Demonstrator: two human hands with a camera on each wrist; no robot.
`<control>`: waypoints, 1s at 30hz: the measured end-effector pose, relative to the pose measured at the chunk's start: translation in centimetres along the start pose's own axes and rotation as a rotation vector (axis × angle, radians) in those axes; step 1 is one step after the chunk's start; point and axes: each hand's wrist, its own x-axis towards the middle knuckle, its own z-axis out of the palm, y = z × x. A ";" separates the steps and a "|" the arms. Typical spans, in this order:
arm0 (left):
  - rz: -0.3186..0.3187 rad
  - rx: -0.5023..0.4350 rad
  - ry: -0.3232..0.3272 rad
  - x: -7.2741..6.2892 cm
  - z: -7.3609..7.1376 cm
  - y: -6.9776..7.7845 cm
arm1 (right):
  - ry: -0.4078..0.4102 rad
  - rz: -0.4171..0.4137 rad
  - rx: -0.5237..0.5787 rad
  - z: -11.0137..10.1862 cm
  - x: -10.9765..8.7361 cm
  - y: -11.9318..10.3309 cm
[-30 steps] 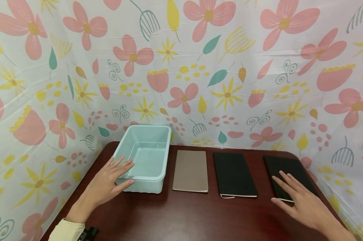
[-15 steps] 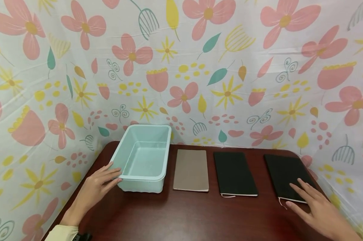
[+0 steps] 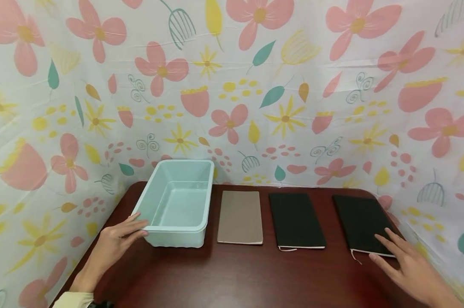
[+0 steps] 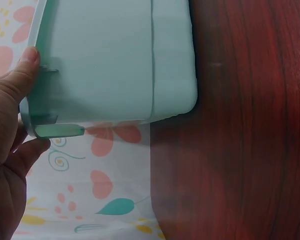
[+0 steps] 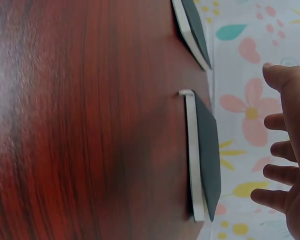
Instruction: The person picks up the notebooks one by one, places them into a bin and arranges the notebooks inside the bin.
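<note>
On the left of the table (image 3: 232, 278), we see the left hand (image 3: 118, 239) pinching the near left rim of the bin (image 3: 175, 238). Rightward lie the brown book (image 3: 240, 218), the middle book (image 3: 297, 219) and the right book (image 3: 360, 222). Over the last one's near right corner, we see the right hand (image 3: 410, 265), fingers spread, holding nothing.

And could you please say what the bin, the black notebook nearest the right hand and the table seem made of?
The bin looks like satin plastic, given its smooth walls. That black notebook shows pale, probably paper, page edges under a matte cover, perhaps card or leatherette. The table has glossy, streaked grain: possibly varnished wood or laminate.
</note>
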 end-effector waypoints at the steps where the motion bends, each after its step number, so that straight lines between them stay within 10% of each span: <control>1: -0.012 0.001 0.003 -0.1 -0.2 0.1 | -0.004 0.005 0.007 -0.1 0.1 0.2; 30: -0.038 0.003 0.032 0.1 0.1 1.0 | -0.208 0.267 -0.016 1.8 2.2 7.3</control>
